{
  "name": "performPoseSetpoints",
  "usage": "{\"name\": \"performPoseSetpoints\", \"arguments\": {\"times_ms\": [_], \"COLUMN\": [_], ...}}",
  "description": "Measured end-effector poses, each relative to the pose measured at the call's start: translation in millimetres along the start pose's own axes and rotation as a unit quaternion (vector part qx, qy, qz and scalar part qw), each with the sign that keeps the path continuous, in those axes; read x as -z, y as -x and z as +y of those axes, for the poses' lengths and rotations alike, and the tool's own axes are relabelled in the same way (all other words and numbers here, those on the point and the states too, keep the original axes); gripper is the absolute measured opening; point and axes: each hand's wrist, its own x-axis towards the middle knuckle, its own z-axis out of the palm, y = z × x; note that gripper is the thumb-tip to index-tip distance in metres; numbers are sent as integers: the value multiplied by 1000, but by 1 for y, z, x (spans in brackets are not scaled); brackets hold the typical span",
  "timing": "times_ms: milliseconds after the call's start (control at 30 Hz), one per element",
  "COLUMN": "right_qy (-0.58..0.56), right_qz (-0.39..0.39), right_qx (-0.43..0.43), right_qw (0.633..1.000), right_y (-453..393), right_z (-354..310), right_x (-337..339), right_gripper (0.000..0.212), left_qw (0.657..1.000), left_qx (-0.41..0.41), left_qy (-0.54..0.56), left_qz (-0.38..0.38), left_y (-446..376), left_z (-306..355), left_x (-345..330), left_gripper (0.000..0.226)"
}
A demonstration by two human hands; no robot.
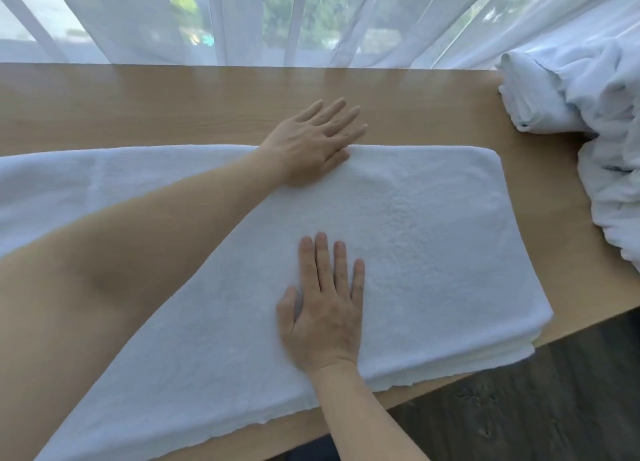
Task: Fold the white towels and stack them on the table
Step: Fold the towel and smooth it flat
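Now I've both hands flat, left hand (311, 145) at twelve o'clock, right hand (323, 308) at six, smoothing the towel (433, 225) on the table (173, 104); next fold, I reckon, needs an edge gripped.

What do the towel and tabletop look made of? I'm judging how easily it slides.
Towel: apparently terry cloth, white with a nubby looped pile, matte. Table: wood or wood-look laminate, light tan with faint grain lines and a smooth, slightly glossy surface.

You have one white towel (415, 218) folded into a flat, layered rectangle at the centre of the wooden table (138, 107). A crumpled heap of unfolded towels (602, 114) lies at 2 o'clock.
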Motion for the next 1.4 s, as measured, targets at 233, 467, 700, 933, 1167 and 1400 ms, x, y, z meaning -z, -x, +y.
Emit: {"name": "performPoseSetpoints", "arguments": {"times_ms": [233, 467, 700, 933, 1167, 1400], "right_qy": [-5, -7, -6, -3, 3, 6], "right_qz": [9, 5, 12, 19, 21, 22], "right_qx": [-8, -9, -13, -9, -12, -15], "right_qw": [1000, 1000, 1000, 1000, 1000, 1000], "right_y": [0, 0, 0, 1, 2, 1], "right_z": [-3, -3, -4, -2, -4, -3], "right_x": [4, 2, 2, -1, -2, -3], "right_gripper": [70, 68, 68, 66, 67, 67], "left_qw": [970, 940, 965, 945, 887, 958], "left_qx": [238, 331, 247, 316, 452, 262], "left_qy": [29, 58, 71, 39, 70, 80], "left_qz": [39, 51, 49, 68, 61, 88], "left_y": [155, 172, 231, 280, 310, 259], "left_z": [17, -65, 68, 49, -61, 100], "left_x": [-37, -23, -53, -65, -39, -59], "left_gripper": [64, 60, 65, 68, 67, 63]}}
